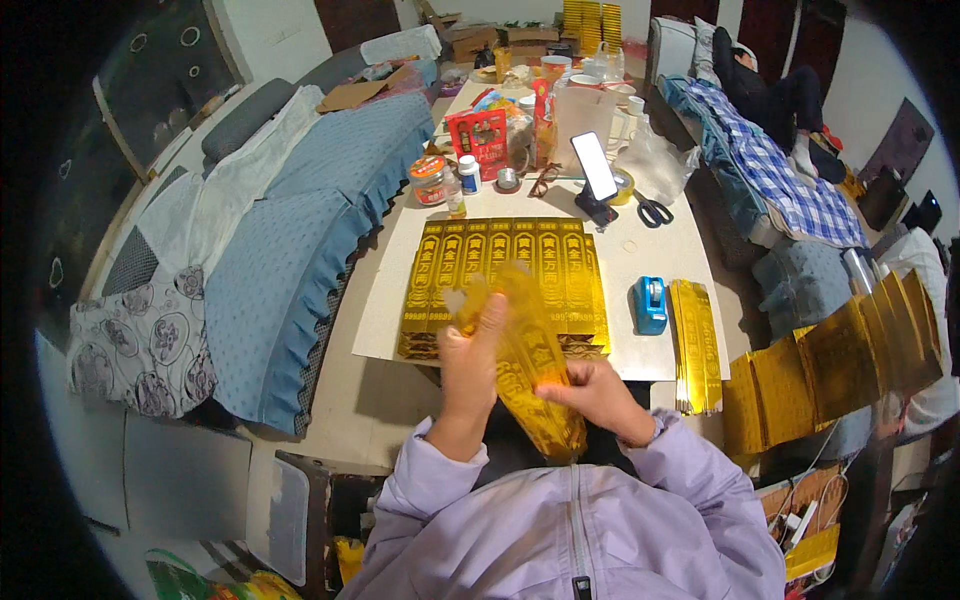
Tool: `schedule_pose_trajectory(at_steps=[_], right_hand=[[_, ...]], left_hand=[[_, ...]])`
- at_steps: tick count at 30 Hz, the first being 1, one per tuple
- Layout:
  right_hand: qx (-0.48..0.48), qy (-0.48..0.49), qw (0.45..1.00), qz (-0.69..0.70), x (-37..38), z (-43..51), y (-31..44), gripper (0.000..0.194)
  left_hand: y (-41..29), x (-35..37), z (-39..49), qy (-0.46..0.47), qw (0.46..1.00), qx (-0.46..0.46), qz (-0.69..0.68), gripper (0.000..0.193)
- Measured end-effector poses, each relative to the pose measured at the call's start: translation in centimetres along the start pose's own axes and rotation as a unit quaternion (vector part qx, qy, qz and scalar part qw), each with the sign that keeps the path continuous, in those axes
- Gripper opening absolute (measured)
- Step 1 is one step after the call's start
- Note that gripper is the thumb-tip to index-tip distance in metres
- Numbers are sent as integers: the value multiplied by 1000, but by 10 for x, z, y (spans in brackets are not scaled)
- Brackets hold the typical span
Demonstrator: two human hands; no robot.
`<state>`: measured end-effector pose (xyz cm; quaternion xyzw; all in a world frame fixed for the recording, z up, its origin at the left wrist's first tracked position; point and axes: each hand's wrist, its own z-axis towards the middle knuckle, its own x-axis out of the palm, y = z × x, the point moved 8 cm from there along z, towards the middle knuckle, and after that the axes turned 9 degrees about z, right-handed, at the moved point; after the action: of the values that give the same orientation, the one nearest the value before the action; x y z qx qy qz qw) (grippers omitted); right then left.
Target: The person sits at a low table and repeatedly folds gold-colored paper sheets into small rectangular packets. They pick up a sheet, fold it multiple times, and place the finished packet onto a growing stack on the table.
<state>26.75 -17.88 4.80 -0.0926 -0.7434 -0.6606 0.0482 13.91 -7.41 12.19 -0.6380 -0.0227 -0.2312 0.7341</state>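
Both hands hold a long gold foil-paper piece, blurred by motion, tilted in front of my chest. My left hand grips its upper left side with the thumb on top. Lower down, my right hand pinches its right edge between thumb and fingers. Just beyond lies a block of stacked gold foil blocks in a neat row, bearing printed characters; the held piece hides part of it. To the right, a blue tape dispenser stands beside a pile of flat gold foil strips.
On the white table stand a lit phone on a holder, black-handled scissors, jars and a plastic jug. Folded gold sheets sit at right. Blue-covered sofas flank the table; a person reclines on the right one.
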Motion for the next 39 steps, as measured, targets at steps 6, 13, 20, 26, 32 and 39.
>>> schedule_pose_trajectory(at_steps=[6,13,20,26,32,39], right_hand=[[36,37,997,-53,-3,-28,-44,30],[-5,154,975,-161,13,-6,-46,57],[-109,111,961,-230,27,12,-10,75],[-55,111,987,-102,40,17,-33,59],[-122,122,980,-98,43,13,-50,70],[-153,119,956,-219,48,4,-43,76]], left_hand=[[-1,-10,13,66,992,-46,-92,38],[17,11,-22,332,939,-78,-54,86],[43,-27,-49,192,973,-44,119,62],[38,-31,-61,191,977,25,91,102],[29,-40,-69,206,971,-64,99,80],[44,-47,-72,189,975,-85,78,38]])
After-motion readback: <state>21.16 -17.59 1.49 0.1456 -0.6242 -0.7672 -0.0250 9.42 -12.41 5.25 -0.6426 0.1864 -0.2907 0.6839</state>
